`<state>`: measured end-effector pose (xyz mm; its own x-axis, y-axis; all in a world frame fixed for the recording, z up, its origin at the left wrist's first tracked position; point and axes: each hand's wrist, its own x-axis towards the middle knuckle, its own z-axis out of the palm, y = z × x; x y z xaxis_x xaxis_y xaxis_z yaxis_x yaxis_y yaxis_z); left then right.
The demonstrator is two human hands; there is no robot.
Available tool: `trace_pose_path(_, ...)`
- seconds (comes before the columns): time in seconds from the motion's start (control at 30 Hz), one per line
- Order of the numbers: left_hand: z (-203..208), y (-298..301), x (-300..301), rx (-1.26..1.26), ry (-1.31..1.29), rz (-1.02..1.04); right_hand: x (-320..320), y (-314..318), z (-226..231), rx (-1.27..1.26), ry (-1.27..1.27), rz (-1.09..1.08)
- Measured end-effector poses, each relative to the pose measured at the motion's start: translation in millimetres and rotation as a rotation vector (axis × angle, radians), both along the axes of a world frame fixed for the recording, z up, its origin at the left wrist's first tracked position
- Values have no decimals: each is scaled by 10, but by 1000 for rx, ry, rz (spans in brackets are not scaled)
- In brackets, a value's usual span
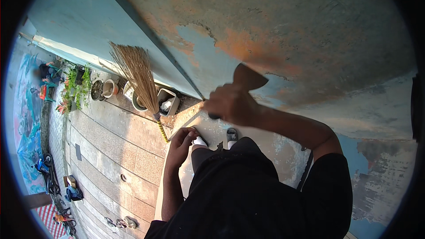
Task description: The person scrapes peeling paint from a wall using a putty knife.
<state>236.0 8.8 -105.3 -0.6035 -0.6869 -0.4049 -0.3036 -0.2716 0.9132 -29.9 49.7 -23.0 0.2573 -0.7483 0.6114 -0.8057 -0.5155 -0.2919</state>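
Observation:
My right hand [234,104] is wrapped round the dark handle of a putty knife [249,78], raised in front of the wall [283,31]. The broad flared blade points up toward peeling light-blue paint, where grey and orange patches are bare. Whether the blade touches the surface I cannot tell. Lower down, at my left side, my left hand [180,144] hangs with its fingers curled in and the thumb close to them. Anything inside those fingers is hidden.
A stick broom [139,77] leans bristles-up at the wall's corner. Behind it stand a grey bin [169,102], pots [110,88] and plants [76,86]. To the left spreads a tiled yard [133,159] with a box [69,181] and bicycles [52,179]. Farther off, a person [46,71] sits.

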Motion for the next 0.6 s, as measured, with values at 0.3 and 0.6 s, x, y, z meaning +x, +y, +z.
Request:
trace_pose_path(0.3,-87,130,16,23,-56,35,-25,165,175,1,-89,107)
trace_pose_path(0.6,-27,188,-153,47,-3,44,32,234,301,-29,-105,183)
